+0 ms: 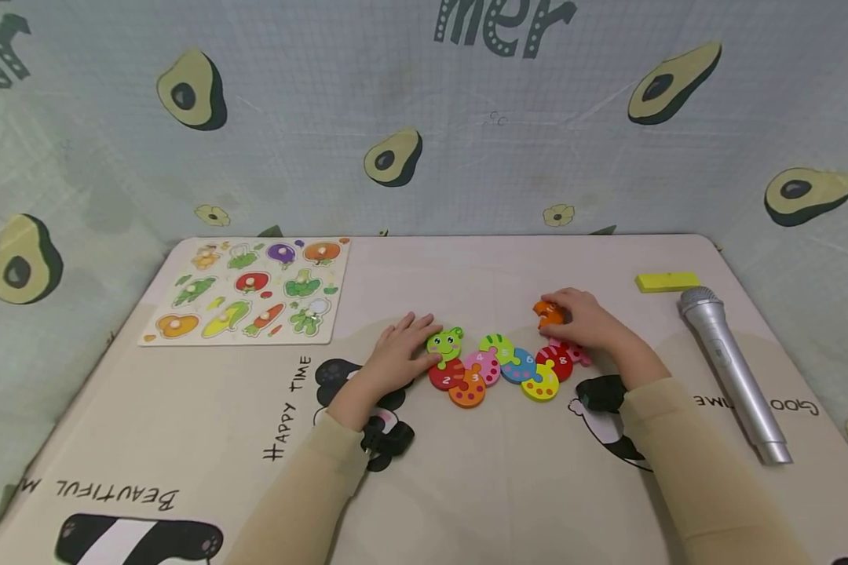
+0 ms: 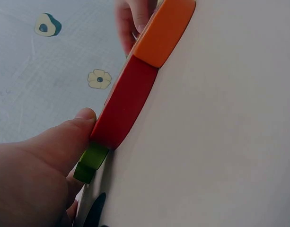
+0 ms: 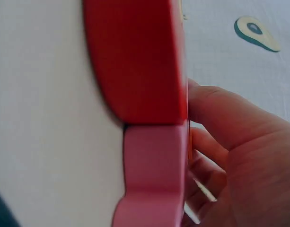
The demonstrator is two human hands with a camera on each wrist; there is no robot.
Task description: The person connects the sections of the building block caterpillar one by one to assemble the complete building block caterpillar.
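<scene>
A wooden caterpillar puzzle of numbered, interlocking pieces curves across the table. At its left end is the smiling green head piece (image 1: 447,344), followed by the red 2 piece (image 1: 444,375) and orange 3 piece (image 1: 468,392). My left hand (image 1: 398,355) lies beside the head with fingers spread and the thumb at its edge. Above the right end, my right hand (image 1: 588,318) pinches an orange puzzle piece (image 1: 547,312) between thumb and fingers. Just below it are the red 8 piece (image 1: 555,361) and a pink piece (image 3: 154,161), partly hidden by that hand in the head view.
A vegetable peg puzzle board (image 1: 304,318) lies at the back left. On the right are a silver microphone (image 1: 738,377) and a yellow block (image 1: 667,282). The printed tablecloth (image 1: 487,486) extends in front, and an avocado-patterned curtain (image 1: 290,157) hangs behind the table.
</scene>
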